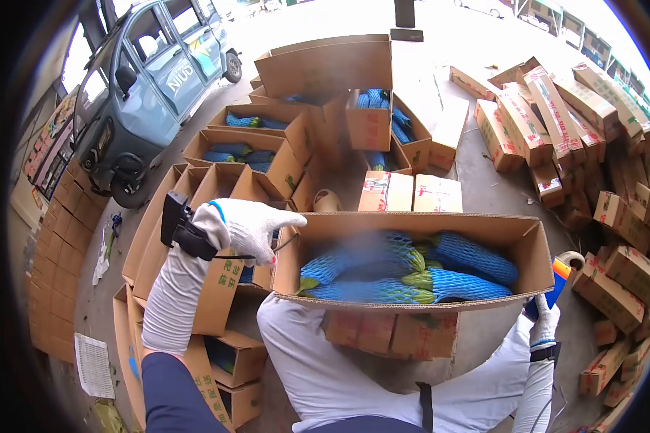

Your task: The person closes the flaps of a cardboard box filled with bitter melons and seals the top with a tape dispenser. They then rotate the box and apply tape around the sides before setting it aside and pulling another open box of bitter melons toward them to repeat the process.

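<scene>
An open cardboard box (419,299) lies crosswise in front of me, above my knees. Inside are several long vegetables with green stem ends, each in a blue foam net (473,257). My left hand (256,225), in a white glove, is at the box's left end with its index finger stretched over the corner and its thumb apart. By the right end, my gloved right hand (545,322) grips an orange and blue tape dispenser (558,283) with a pale tape roll (572,260) beside it. Part of the box's inside is blurred.
More open boxes with blue-netted vegetables (242,155) stand ahead and left. Two closed boxes (412,193) sit just beyond, others (390,333) beneath the open one. A heap of cartons (542,123) fills the right side. A blue vehicle (159,72) is parked back left.
</scene>
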Motion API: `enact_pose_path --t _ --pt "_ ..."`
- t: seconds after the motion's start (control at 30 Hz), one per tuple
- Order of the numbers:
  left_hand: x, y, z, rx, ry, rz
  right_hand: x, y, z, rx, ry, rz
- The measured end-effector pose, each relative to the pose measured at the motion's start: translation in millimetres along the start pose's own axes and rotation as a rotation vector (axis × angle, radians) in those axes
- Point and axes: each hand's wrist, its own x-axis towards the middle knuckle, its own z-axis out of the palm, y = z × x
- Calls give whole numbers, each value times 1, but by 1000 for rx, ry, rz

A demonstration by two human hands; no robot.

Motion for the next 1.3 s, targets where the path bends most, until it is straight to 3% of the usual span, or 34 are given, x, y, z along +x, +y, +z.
enact_pose_path --t 0.03,0.1,0.17,0.2,0.27,0.3,0.33,0.37,0.43,0.5,0.57,0.6,0.63,0.67,0.7,0.77,0.9,0.93,0.97,1.03,1.07,1.1,1.17,1.2,1.23,1.3 --pt "1 11 -7 86 1 18 2 5 0 26 44 18" --pt "30 -23 -8 126 346 113 6 16 -4 70 135 56" --pt "55 -88 -18 192 675 -174 6 14 -1 129 119 33" --pt "54 -120 -12 194 651 -358 4 10 1 153 114 26" --pt "53 -193 42 332 357 -568 -2 -6 -1 159 138 27" --pt "32 -151 54 380 244 -538 -7 -17 -5 150 37 -24" --pt "17 -112 71 432 413 -421 -10 -31 -4 133 73 -25" --pt "18 -128 120 259 649 -176 -9 -42 -2 122 110 -23" --pt "13 -70 165 -891 550 44 7 -56 -6 292 -64 -55" --pt "19 -31 200 -1617 605 185 45 -58 -12 502 -226 59" --pt "45 -44 235 -1849 556 263 78 -63 15 446 -102 -31" --pt "55 -50 245 -1909 531 241 95 -57 18 243 -74 -172" --pt "56 -56 247 -1966 509 215 108 -57 14 374 -246 103" --pt "53 -46 230 -1797 520 179 109 -52 11 461 -256 141" --pt "47 -27 192 -1239 554 156 103 -41 2 549 -256 180" --pt "38 -37 179 -653 419 46 88 -22 -40 655 -517 198" --pt "34 -27 122 -452 161 75 54 -45 -56 339 -453 -33" --pt "31 -11 102 -380 94 0 50 -59 -54 288 -462 -76" --pt "39 -12 99 -307 6 -16 54 -69 -49 285 -546 -110" --pt "55 -1 99 -100 -155 177 65 -88 -34 287 -801 -155" --pt "71 -12 118 -46 -125 175 53 -105 -5 281 -619 -70" --pt "64 -3 104 -173 -118 135 38 -118 25 281 -438 11" --pt "61 -26 109 -937 -54 310 49 -92 51 59 -606 0" --pt "58 -22 114 -1147 -38 437 43 -95 61 -63 -718 78" --pt "48 -19 112 -1012 -115 447 38 -96 69 -184 -825 152" --pt "26 37 91 -325 -56 126 27 -81 70 -72 -747 108"
